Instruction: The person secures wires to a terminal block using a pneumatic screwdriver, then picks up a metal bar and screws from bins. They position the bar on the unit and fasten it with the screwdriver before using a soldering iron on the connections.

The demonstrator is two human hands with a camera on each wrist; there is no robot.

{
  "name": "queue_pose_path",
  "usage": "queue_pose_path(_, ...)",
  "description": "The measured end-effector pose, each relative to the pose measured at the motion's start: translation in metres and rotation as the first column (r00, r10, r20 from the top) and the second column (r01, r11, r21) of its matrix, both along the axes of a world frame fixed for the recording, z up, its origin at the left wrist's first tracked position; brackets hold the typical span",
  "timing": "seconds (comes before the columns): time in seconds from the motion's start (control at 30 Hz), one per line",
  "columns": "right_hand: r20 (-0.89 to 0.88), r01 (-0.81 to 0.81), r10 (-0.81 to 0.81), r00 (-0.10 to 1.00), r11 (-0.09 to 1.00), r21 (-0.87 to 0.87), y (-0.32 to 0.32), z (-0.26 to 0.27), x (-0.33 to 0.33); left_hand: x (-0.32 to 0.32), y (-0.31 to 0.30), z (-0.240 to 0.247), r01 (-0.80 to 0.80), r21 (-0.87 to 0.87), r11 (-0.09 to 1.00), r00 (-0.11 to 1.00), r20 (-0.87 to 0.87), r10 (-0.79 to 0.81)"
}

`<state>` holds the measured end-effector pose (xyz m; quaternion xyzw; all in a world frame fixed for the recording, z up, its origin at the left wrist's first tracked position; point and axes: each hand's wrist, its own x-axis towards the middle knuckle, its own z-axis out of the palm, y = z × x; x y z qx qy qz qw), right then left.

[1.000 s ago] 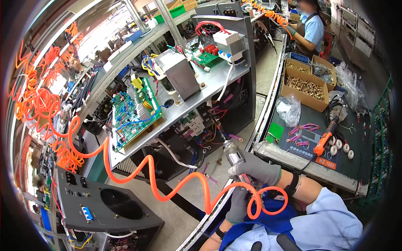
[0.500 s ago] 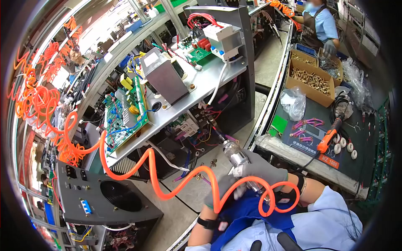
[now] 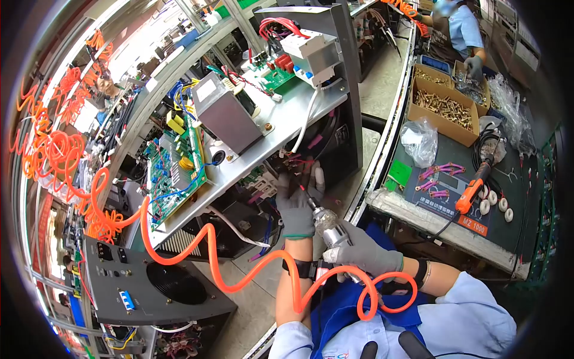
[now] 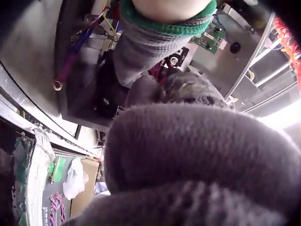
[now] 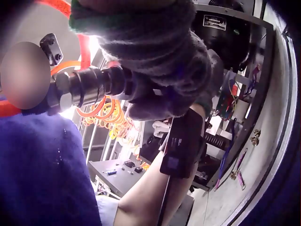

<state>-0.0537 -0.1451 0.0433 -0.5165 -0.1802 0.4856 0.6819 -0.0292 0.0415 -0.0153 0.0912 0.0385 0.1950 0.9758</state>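
Observation:
My gloved right hand (image 3: 368,251) grips a silver air screwdriver (image 3: 326,224), whose bit slants up toward the open chassis (image 3: 353,143). An orange coiled air hose (image 3: 215,269) meets the tool at a coupling (image 5: 84,87), seen close in the right wrist view. Beyond the bit, my gloved left hand (image 3: 297,209) reaches in among the wires under the metal shelf (image 3: 287,128). Its fingers spread upward, with their tips in shadow; whether they hold a wire I cannot tell. In the left wrist view the right glove (image 4: 197,150) fills the foreground, below the left glove (image 4: 150,52).
A circuit board (image 3: 173,173) and a transformer (image 3: 227,113) stand on the shelf. On the right bench are a carton of brass bolts (image 3: 442,113), purple cables (image 3: 439,173) and an orange-handled tool (image 3: 475,188). A black fan unit (image 3: 155,287) stands lower left. Another person (image 3: 463,30) works behind.
My left hand has moved from beside the right hand, near the apron, up into the chassis. The screwdriver stays in my right hand, its bit drawn slightly back from the wiring.

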Motion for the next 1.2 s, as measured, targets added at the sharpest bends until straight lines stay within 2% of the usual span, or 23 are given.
queue_pose_path(0.2, -0.002, -0.052, 0.052, 0.999, 0.999, -0.015, -0.006, 0.003, 0.004, 0.004, -0.009, -0.003, 0.014, -0.053, 0.998, 1.000, 0.005, -0.014)
queue_pose_path(0.3, -0.040, -0.051, 0.050, 0.998, 0.999, -0.018, -0.010, 0.008, 0.003, 0.001, -0.012, -0.003, -0.002, -0.011, 1.000, 0.997, -0.082, 0.001)
queue_pose_path(0.37, -0.034, -0.067, 0.067, 0.997, 0.998, -0.021, -0.012, 0.003, 0.005, -0.001, -0.008, -0.007, -0.006, 0.145, 0.989, 0.994, -0.109, 0.022)
queue_pose_path(0.47, -0.028, -0.083, 0.083, 0.996, 0.996, -0.021, -0.016, 0.001, 0.006, 0.002, -0.003, -0.011, -0.004, 0.241, 0.970, 0.980, -0.193, 0.053)
queue_pose_path(0.53, -0.031, -0.080, 0.080, 0.996, 0.997, -0.016, -0.020, 0.002, 0.007, -0.001, -0.003, -0.015, -0.014, 0.255, 0.967, 0.987, -0.153, 0.055)
queue_pose_path(0.6, -0.112, -0.152, 0.147, 0.983, 0.987, -0.043, -0.026, 0.005, 0.009, -0.006, -0.004, -0.016, -0.024, 0.267, 0.963, 0.992, -0.112, 0.056)
queue_pose_path(0.67, -0.104, -0.147, 0.143, 0.984, 0.988, -0.039, -0.029, 0.006, 0.011, -0.010, -0.006, -0.013, -0.020, 0.220, 0.975, 0.997, -0.066, 0.036)
queue_pose_path(0.8, -0.072, -0.164, 0.159, 0.985, 0.984, -0.067, -0.038, -0.005, 0.015, -0.010, 0.002, -0.019, -0.013, 0.302, 0.953, 0.992, -0.114, 0.050)
queue_pose_path(0.87, -0.072, -0.157, 0.154, 0.986, 0.987, -0.045, -0.041, -0.005, 0.017, -0.011, 0.001, -0.016, -0.016, 0.281, 0.960, 0.988, -0.145, 0.059)
queue_pose_path(0.93, 0.001, -0.225, 0.230, 0.973, 0.952, -0.209, -0.045, -0.004, 0.020, -0.013, -0.004, -0.007, -0.023, 0.260, 0.965, 0.982, -0.175, 0.071)
queue_pose_path(0.97, 0.002, -0.228, 0.233, 0.972, 0.951, -0.208, -0.046, -0.008, 0.021, -0.014, -0.006, -0.002, -0.035, 0.287, 0.957, 0.968, -0.227, 0.103)
queue_pose_path(1.0, 0.128, -0.199, 0.227, 0.966, 0.960, -0.197, -0.048, -0.014, 0.021, -0.015, -0.007, 0.001, -0.043, 0.313, 0.949, 0.951, -0.277, 0.135)
queue_pose_path(1.07, 0.254, -0.172, 0.216, 0.943, 0.968, -0.183, -0.052, -0.018, 0.020, -0.016, -0.002, -0.005, -0.029, 0.359, 0.933, 0.943, -0.299, 0.144)
queue_pose_path(1.2, 0.304, -0.182, 0.234, 0.923, 0.965, -0.191, -0.063, -0.023, 0.017, -0.020, 0.003, -0.014, 0.040, 0.405, 0.914, 0.931, -0.347, 0.113)
